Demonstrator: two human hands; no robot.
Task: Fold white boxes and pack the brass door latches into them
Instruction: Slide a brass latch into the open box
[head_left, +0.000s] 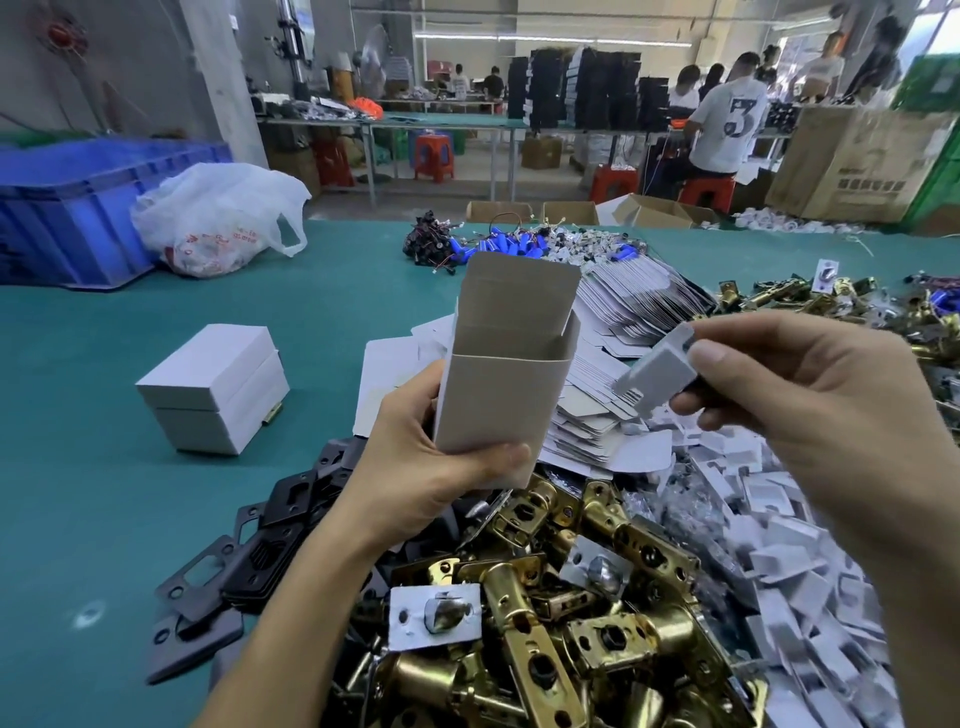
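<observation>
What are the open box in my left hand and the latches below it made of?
The open box looks like thin matte paperboard, with creased folds and flaps. The latches look like metal with a shiny brass-coloured finish, possibly plated; they glint.

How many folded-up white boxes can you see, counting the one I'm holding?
3. An open box in the left hand; an upper box and a lower box, both closed, stacked on the table to its left. Others may be hidden under the piles.
</observation>
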